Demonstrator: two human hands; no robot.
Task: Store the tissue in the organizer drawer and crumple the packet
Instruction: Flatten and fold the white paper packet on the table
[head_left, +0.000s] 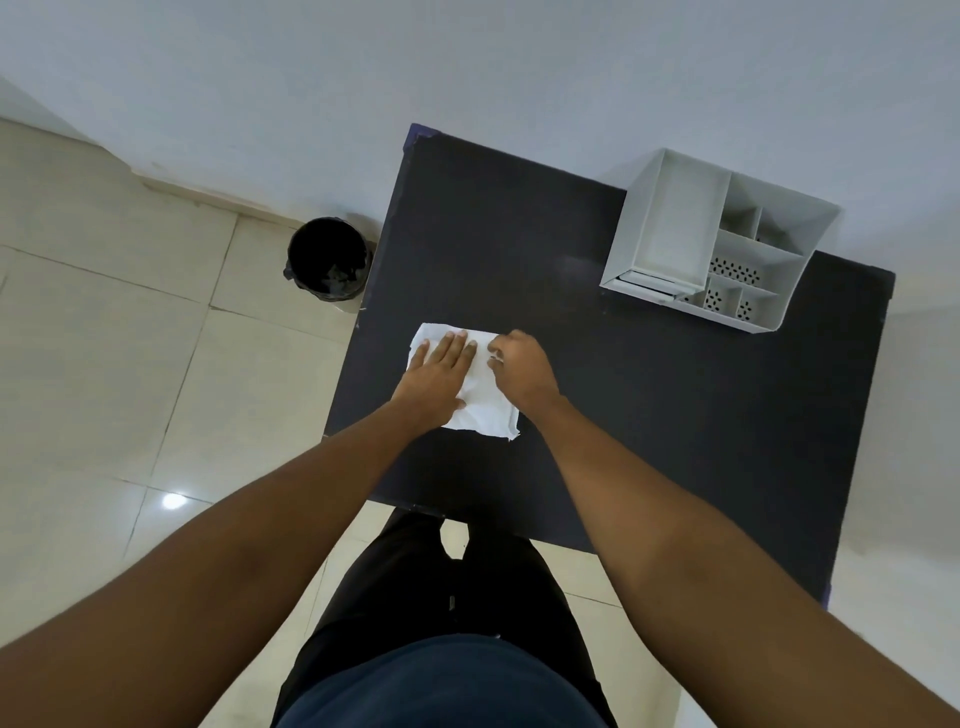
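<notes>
On table (649, 415): one tissue (485, 402) | left hand (439, 371) flat on it | right hand (522, 369) pinching its edge | one organizer (670, 228)

A dark table (649, 405) is standing against a plain pale wall (467, 62). Glossy cream floor tiles (104, 364) are reflecting a ceiling light (173, 501). A black-lined bin (328, 259) is sitting beside the table.

Dark table (649, 415); white tissue (485, 405) flat; grey organizer (670, 234) far-right.
</notes>
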